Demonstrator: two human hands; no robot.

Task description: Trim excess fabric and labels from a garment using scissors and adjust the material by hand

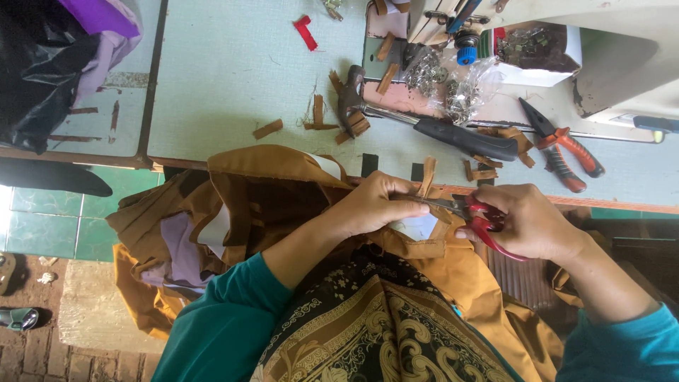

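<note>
At the far left a black bag [39, 71] and purple cloth [106, 28] are lying on the table [226, 78], with brown fabric scraps [267, 129] scattered further along. Below the table edge, a brown garment [269, 191] is spilling over the person's lap. The left hand [375, 205] is closed over the garment's top edge, fingers curled, pinching a narrow brown strip [426, 177] that is standing up from the seam. Just right of it, the right hand [527, 221] is gripping red-handled scissors [481, 216], fingers through the loops, the blades pointing left toward the strip (whether they are cutting is too hidden to tell). Above, a hammer [431, 124] and red pliers [566, 152] are lying on the table beside a sewing machine [601, 56]. Judging by the many scraps already lying about, much trimming seems done; this strip is uncut, and the rest of the garment cannot be judged.
</note>
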